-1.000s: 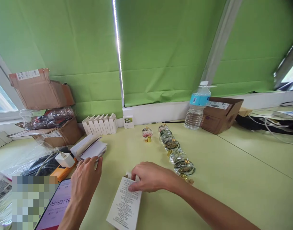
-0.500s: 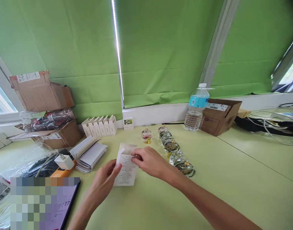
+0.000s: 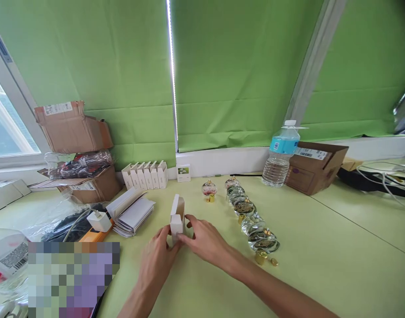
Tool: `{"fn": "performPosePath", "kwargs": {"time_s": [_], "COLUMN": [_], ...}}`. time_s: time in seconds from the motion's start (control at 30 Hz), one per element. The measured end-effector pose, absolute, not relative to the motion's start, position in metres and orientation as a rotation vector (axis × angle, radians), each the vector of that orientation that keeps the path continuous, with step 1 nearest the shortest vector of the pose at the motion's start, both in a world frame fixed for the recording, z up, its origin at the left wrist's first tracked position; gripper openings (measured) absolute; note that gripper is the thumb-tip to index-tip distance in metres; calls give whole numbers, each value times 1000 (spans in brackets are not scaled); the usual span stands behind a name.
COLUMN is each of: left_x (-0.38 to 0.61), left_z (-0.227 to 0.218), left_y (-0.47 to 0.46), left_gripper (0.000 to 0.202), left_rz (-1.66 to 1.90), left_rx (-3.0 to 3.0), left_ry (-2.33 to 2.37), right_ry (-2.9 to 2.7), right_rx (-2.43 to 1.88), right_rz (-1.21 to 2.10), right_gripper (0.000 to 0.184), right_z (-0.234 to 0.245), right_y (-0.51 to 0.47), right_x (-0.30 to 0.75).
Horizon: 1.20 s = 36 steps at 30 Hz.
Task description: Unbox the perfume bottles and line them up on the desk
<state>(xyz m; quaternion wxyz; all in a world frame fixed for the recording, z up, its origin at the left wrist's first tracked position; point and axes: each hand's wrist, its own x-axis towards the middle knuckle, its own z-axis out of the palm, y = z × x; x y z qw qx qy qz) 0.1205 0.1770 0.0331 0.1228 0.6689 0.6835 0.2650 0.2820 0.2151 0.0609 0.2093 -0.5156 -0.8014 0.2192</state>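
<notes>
A small white carton (image 3: 177,224) stands upright, its top flap raised, between my two hands near the middle of the table. My left hand (image 3: 159,251) grips its left side and lower edge. On the other side, the fingers and thumb of my right hand (image 3: 202,236) close on the carton's right side. Beyond it sits a round glass bottle (image 3: 209,188) with a gold cap (image 3: 211,198) in front. To the right, a row of round glass bottles (image 3: 247,206) with gold necks runs toward me, and a gold cap (image 3: 260,256) lies at its near end.
Several open white cartons (image 3: 145,176) line up at the back, beside a small picture card (image 3: 183,173). Flattened white cartons (image 3: 136,215) are stacked left of my hands. A water bottle (image 3: 280,154) and a cardboard box (image 3: 313,168) stand back right. A charger (image 3: 99,221) lies left.
The flat printed white carton has been squared up into a standing box. My right hand has moved down to its side, and the view has shifted slightly left.
</notes>
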Motion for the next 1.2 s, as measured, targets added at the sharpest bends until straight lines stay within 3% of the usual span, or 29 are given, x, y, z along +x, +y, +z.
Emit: {"fn": "performPosePath", "kwargs": {"time_s": [0.3,0.93,1.2], "left_x": [118,110,117], "left_z": [27,22,15], "left_y": [179,193,195], "left_gripper": [42,30,30], "left_rz": [898,848,731], "left_rx": [1956,1946,2098], "left_ry": [1871,1791,1870], "right_ry": [-2055,-1952,-2063], "right_rx": [-1506,-1814,-1694], "right_rz": [565,9,-329], "right_gripper": [39,29,73], "right_z": [39,57,62], "right_y": [245,415,435], "right_x": [258,185,203]}}
